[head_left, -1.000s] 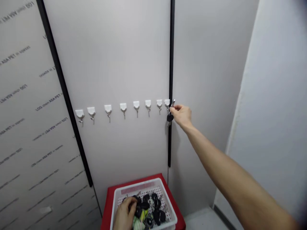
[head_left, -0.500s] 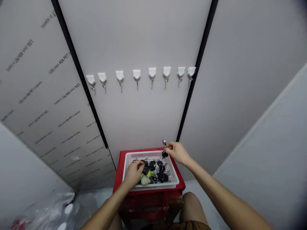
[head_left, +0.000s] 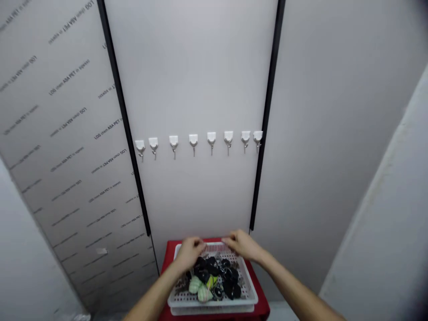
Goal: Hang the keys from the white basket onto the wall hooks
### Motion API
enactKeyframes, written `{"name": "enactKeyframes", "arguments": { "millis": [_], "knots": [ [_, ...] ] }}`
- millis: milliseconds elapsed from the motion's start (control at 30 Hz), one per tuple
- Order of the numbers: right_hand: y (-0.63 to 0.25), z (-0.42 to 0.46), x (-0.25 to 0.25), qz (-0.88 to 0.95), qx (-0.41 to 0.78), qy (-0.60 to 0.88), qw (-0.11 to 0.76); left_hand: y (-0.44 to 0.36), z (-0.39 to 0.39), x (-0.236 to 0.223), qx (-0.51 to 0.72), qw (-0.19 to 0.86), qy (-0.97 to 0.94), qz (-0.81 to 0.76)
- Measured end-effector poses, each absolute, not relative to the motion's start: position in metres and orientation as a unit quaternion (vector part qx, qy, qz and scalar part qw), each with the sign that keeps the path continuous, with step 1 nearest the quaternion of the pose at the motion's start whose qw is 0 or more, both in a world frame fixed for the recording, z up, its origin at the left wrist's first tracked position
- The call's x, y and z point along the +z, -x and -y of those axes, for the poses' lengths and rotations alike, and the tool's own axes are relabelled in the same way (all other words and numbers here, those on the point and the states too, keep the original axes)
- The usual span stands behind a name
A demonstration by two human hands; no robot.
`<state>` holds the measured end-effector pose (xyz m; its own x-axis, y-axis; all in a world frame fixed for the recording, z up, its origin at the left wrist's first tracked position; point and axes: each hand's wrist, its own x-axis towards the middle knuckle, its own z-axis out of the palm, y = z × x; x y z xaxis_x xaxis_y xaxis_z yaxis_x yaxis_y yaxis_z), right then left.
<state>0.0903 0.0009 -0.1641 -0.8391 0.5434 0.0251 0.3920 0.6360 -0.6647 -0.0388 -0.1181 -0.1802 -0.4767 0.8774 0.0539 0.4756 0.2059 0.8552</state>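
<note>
A white plastic basket (head_left: 214, 305) holds a pile of keys with black heads (head_left: 230, 285), some on metal rings. Among them lie pale green checked pieces (head_left: 204, 294) and a yellow-green piece (head_left: 211, 281). Over the basket's back left side is my left hand (head_left: 191, 253), its fingers curled inward and blurred at the tips; what they pinch, if anything, does not show. My right hand (head_left: 243, 245) hovers by the back right rim, fingers pointing left and slightly apart. No key shows in it, though its fingertips are blurred.
A row of several white hooks (head_left: 211, 137) runs across the wall panel, with nothing hanging from them. Black vertical strips (head_left: 269, 93) edge the panel. The basket stands on a red-covered stool (head_left: 262, 305). White wall surfaces (head_left: 384, 214) rise at right.
My right hand came down from the rightmost hook to the basket with a key in its fingers, which no longer shows there. My left hand has lifted slightly from the pile. The view tilted.
</note>
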Motion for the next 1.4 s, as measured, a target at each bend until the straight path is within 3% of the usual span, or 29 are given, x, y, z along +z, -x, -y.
{"name": "enactKeyframes", "arguments": {
  "millis": [167, 267, 367, 767, 1067, 1233, 1400],
  "knots": [
    [-0.074, -0.010, -0.059, 0.754, 0.553, 0.182, 0.304, 0.036, 0.081, -0.060, 0.592, 0.336, -0.452, -0.577],
    [-0.070, -0.008, -0.013, 0.680, 0.653, 0.093, 0.318, 0.027, 0.070, -0.008, 0.598, 0.415, -0.482, -0.489],
    [-0.069, -0.006, 0.002, 0.663, 0.679, 0.068, 0.308, 0.019, 0.065, 0.007, 0.591, 0.431, -0.492, -0.472],
    [-0.069, -0.005, -0.009, 0.673, 0.672, 0.101, 0.293, 0.015, 0.061, -0.006, 0.573, 0.434, -0.483, -0.501],
    [-0.063, -0.004, -0.041, 0.673, 0.678, 0.152, 0.252, 0.020, 0.060, -0.041, 0.549, 0.442, -0.462, -0.539],
    [-0.062, 0.000, -0.092, 0.701, 0.647, 0.205, 0.218, 0.021, 0.066, -0.095, 0.503, 0.411, -0.444, -0.617],
    [-0.079, 0.002, -0.167, 0.812, 0.487, 0.254, 0.201, 0.023, 0.085, -0.179, 0.352, 0.295, -0.490, -0.740]
  ]
}}
